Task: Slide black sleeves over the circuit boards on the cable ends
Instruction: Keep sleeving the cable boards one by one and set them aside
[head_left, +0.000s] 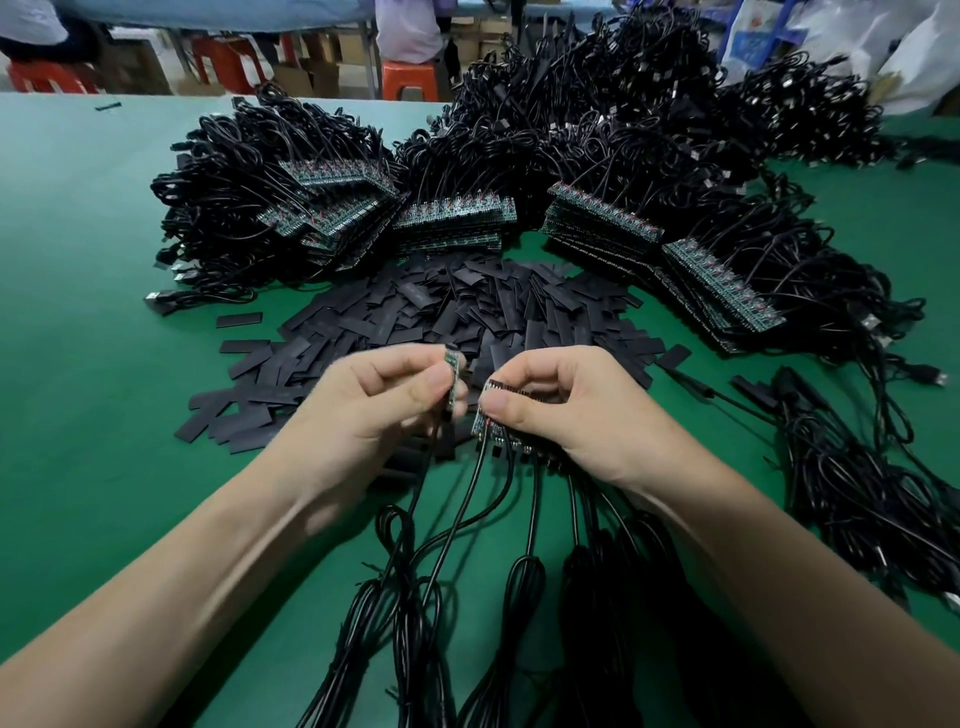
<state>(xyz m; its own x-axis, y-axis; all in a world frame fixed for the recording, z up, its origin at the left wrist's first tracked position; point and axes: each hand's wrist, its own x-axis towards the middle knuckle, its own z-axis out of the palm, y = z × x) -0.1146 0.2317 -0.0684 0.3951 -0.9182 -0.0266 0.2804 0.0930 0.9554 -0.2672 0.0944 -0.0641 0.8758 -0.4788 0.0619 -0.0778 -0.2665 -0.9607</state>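
Observation:
My left hand (384, 400) pinches a single small green circuit board (453, 376), held upright, with its black cable hanging down toward me. Just right of it, my right hand (566, 405) grips a row of joined circuit boards (488, 418) whose cables (467, 509) fan down over the green table. Behind both hands lies a heap of flat black sleeves (415, 317). No sleeve is on either held board.
Stacks of board strips with coiled black cables (452, 215) ring the sleeve heap at the back. More loose cables (852, 467) lie at the right. The green table (88, 322) shows at the left. Red stools and cartons stand beyond the far edge.

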